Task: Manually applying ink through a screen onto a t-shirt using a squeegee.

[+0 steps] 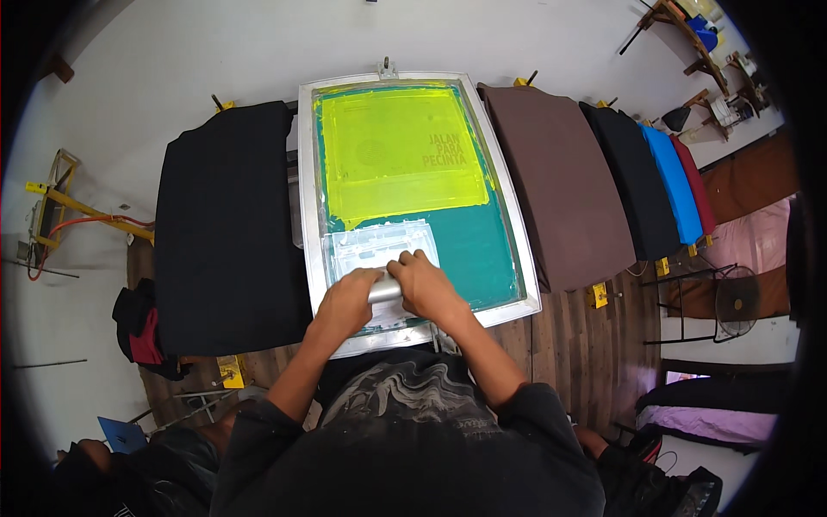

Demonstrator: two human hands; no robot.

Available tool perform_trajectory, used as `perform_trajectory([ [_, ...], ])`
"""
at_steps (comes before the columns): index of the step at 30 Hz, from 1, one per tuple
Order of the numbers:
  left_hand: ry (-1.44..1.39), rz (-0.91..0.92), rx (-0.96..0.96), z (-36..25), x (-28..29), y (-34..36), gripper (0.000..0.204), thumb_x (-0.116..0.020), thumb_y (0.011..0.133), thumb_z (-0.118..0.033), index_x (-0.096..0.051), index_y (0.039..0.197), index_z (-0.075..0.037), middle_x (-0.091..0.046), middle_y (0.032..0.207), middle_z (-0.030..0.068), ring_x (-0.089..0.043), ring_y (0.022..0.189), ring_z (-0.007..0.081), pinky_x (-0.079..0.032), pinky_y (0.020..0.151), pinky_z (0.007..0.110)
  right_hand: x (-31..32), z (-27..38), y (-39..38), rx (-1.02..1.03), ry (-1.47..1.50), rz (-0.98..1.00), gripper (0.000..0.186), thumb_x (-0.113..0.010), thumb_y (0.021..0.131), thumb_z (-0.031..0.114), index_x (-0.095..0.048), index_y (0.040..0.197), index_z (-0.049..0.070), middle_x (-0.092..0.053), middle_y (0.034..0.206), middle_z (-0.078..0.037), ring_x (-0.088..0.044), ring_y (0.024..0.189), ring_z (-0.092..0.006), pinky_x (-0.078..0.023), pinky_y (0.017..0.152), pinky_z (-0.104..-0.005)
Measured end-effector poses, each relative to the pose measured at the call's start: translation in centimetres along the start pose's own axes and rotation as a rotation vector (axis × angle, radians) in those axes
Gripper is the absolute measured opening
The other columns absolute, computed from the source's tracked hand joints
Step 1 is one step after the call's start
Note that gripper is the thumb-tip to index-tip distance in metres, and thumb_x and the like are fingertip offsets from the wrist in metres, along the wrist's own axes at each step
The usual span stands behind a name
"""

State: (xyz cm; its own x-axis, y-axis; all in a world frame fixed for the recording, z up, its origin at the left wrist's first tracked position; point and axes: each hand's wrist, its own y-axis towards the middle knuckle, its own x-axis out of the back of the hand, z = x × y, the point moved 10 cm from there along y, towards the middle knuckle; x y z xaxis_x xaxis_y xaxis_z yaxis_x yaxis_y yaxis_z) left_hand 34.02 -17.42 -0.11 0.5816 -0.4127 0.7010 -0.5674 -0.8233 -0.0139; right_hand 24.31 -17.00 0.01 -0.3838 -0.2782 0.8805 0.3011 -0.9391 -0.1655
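Observation:
A metal-framed printing screen [509,212] lies flat in front of me, its mesh green with a large yellow patch [398,151] at the far end. Near its front edge a streak of whitish ink [379,242] covers the mesh. Both my hands grip a grey squeegee handle [385,290] side by side over that ink. My left hand [347,301] holds its left part, my right hand [425,284] its right part. The squeegee's blade is hidden under my hands.
A black garment [228,228] lies on a board left of the screen. To the right lie a brown garment [556,185], a black one [633,177], a blue one [674,181] and a red one [696,185]. Wooden planks [577,336] show below; a fan [736,300] stands at right.

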Motion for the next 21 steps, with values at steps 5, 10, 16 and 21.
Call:
perform_trajectory([
  [5, 0.039, 0.167, 0.015, -1.6, -1.9, -4.2, 0.056, -0.06, 0.073, 0.01, -0.054, 0.128, 0.0, -0.06, 0.124, 0.0195, -0.058, 0.113, 0.0399, -0.048, 0.097, 0.046, -0.8, 1.5, -4.4, 0.02, 0.059, -0.028, 0.037, -0.069, 0.068, -0.002, -0.061, 0.104, 0.0, -0.059, 0.103, -0.018, -0.056, 0.103, -0.0389, -0.056, 0.079, -0.0452],
  [10, 0.01, 0.304, 0.082, -2.2, -2.1, -4.6, 0.052, -0.062, 0.076, 0.005, -0.057, 0.127, -0.001, -0.062, 0.121, 0.0206, -0.06, 0.111, 0.0399, -0.048, 0.097, 0.046, -1.2, 1.8, -5.1, 0.023, 0.061, 0.085, 0.036, -0.07, 0.068, 0.0, -0.063, 0.103, 0.001, -0.06, 0.103, -0.017, -0.058, 0.102, -0.0383, -0.057, 0.078, -0.0457],
  [16, 0.033, 0.135, 0.098, 0.0, 0.6, 0.6, 0.034, -0.058, 0.078, 0.002, -0.065, 0.111, -0.005, -0.067, 0.102, 0.0203, -0.064, 0.098, 0.041, -0.051, 0.086, 0.049, 1.2, 0.4, 0.7, 0.021, -0.043, 0.027, 0.036, -0.073, 0.066, 0.001, -0.066, 0.101, 0.006, -0.065, 0.099, -0.016, -0.062, 0.095, -0.0373, -0.057, 0.079, -0.0458],
  [21, 0.07, 0.27, 0.167, 2.7, 0.5, 5.2, 0.031, -0.066, 0.074, 0.002, -0.07, 0.105, -0.002, -0.07, 0.095, 0.0232, -0.068, 0.091, 0.0396, -0.053, 0.084, 0.043, 0.7, -1.9, 5.3, -0.036, -0.018, 0.044, 0.028, -0.072, 0.064, 0.003, -0.071, 0.091, 0.006, -0.07, 0.088, -0.018, -0.067, 0.086, -0.0378, -0.056, 0.075, -0.046],
])
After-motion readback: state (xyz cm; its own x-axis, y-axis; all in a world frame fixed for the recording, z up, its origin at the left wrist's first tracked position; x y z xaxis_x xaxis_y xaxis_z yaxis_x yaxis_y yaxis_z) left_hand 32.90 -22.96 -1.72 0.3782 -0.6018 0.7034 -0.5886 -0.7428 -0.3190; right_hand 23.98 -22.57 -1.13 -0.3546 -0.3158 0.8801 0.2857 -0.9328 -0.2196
